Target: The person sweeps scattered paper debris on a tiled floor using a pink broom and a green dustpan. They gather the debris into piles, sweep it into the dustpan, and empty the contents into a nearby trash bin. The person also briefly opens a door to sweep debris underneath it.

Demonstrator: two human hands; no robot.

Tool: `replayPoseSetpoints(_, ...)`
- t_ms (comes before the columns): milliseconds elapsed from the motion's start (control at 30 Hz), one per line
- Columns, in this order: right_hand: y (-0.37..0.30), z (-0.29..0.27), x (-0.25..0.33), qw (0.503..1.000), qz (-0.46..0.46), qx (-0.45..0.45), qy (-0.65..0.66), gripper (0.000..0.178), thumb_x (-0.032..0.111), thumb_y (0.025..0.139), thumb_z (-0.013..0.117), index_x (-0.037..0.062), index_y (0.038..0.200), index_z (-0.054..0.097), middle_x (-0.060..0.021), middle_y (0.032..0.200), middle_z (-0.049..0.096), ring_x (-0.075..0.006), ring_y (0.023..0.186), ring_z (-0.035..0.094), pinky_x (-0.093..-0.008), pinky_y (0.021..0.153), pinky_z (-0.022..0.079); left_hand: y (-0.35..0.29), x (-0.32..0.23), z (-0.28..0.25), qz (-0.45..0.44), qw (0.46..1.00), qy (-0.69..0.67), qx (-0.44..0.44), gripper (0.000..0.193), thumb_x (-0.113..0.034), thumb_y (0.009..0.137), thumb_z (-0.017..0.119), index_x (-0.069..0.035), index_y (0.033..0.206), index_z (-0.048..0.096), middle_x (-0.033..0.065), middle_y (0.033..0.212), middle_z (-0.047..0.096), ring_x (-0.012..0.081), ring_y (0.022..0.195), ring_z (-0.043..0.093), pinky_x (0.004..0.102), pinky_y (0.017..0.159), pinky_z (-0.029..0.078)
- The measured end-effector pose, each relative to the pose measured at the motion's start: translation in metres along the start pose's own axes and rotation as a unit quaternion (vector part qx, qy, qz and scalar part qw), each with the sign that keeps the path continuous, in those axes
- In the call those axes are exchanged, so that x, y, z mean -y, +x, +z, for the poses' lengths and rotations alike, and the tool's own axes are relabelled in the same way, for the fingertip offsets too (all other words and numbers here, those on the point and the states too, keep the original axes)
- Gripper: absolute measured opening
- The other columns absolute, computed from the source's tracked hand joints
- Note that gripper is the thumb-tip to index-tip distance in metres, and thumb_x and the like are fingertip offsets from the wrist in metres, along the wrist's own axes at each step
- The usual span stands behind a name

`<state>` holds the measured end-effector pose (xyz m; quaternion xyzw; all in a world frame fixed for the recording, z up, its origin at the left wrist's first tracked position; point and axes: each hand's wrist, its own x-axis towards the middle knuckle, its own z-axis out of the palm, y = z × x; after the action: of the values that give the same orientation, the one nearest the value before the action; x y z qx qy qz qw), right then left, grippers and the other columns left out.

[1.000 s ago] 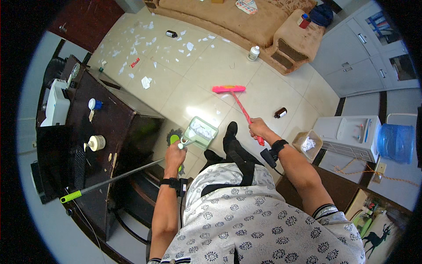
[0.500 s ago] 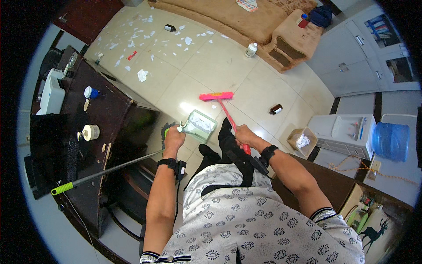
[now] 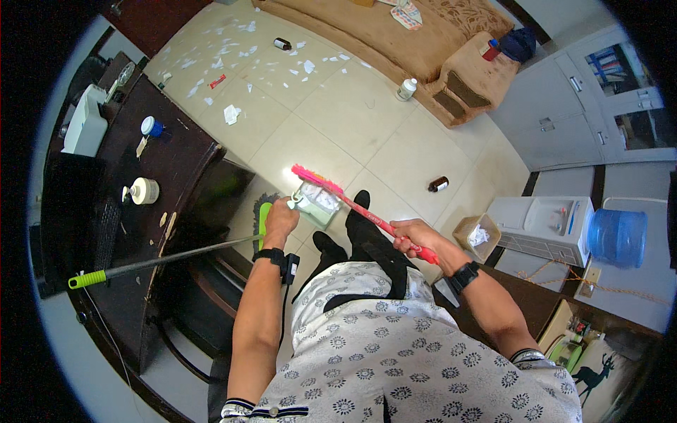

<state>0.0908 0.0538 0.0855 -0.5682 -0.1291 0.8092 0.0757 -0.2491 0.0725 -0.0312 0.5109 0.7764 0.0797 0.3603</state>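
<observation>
Dustpan (image 3: pixel 321 220): far lip partly covered by pink broom head (image 3: pixel 317 180); contents partly concealed. Left hand (image 3: pixel 280 220): fingertips hidden, grip obscured by back of hand. Right hand (image 3: pixel 416 236): palm hidden around broom handle (image 3: pixel 377 221). Green mop head (image 3: pixel 265 217) off desk's (image 3: pixel 182 151) right edge: part hidden behind left hand. Paper scraps (image 3: pixel 188 63) toward floor's (image 3: pixel 331 123) far left corner: blurred, too small to count. Dark object (image 3: pixel 106 234) toward desk's left edge: possibly keyboard, detail indistinct. Sofa (image 3: pixel 367 32), door (image 3: pixel 155 21): cut off by upper picture edge.

The pink broom head (image 3: pixel 317 180) has moved leftward to the far edge of the dustpan (image 3: pixel 319 214).
</observation>
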Motion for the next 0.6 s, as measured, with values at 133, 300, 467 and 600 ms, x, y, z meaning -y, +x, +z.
replayPoseSetpoints(133, -0.025, -0.002, 0.002, 0.999, -0.009, -0.01, 0.049, 0.013, 0.008, 0.093, 0.048, 0.0104, 0.106, 0.051, -0.0001, 0.069, 0.051, -0.002, 0.046, 0.041, -0.0183, 0.035, 0.032, -0.011, 0.005, -0.001, 0.005, 1.0, -0.003, 0.007, 0.034, -0.015, 0.079, 0.059, -0.016, 0.112, 0.067, 0.0193, 0.102, 0.067, 0.0374, 0.098, 0.063, 0.0455, 0.084, 0.05)
replayPoseSetpoints(300, -0.029, -0.003, 0.005, 0.998, -0.045, -0.024, 0.023, 0.033, 0.007, 0.093, 0.049, 0.0099, 0.126, 0.048, -0.0021, 0.072, 0.051, -0.0022, 0.047, 0.04, -0.0185, 0.035, 0.032, -0.02, 0.007, -0.005, 0.019, 1.0, -0.005, 0.01, 0.034, -0.015, 0.081, 0.058, -0.016, 0.113, 0.067, 0.0198, 0.101, 0.068, 0.038, 0.097, 0.064, 0.0465, 0.084, 0.05)
replayPoseSetpoints(467, 0.012, 0.007, 0.004, 0.99, -0.109, -0.063, -0.065, 0.008, 0.01, 0.091, 0.05, 0.0081, 0.097, 0.054, -0.0021, 0.065, 0.051, -0.0061, 0.044, 0.043, -0.0247, 0.035, 0.036, -0.023, 0.009, -0.006, 0.004, 1.0, 0.003, 0.009, 0.034, -0.015, 0.081, 0.058, -0.015, 0.113, 0.067, 0.0203, 0.101, 0.068, 0.0378, 0.097, 0.064, 0.0466, 0.084, 0.05)
replayPoseSetpoints(600, 0.065, 0.023, 0.004, 0.986, -0.119, -0.083, -0.087, 0.005, 0.01, 0.089, 0.049, 0.0065, 0.089, 0.052, -0.0026, 0.059, 0.048, -0.0104, 0.041, 0.042, -0.0286, 0.035, 0.037, -0.022, 0.013, -0.005, 0.002, 1.0, 0.012, 0.004, 0.033, -0.014, 0.081, 0.058, -0.015, 0.112, 0.067, 0.0202, 0.101, 0.068, 0.0375, 0.097, 0.064, 0.0468, 0.084, 0.05)
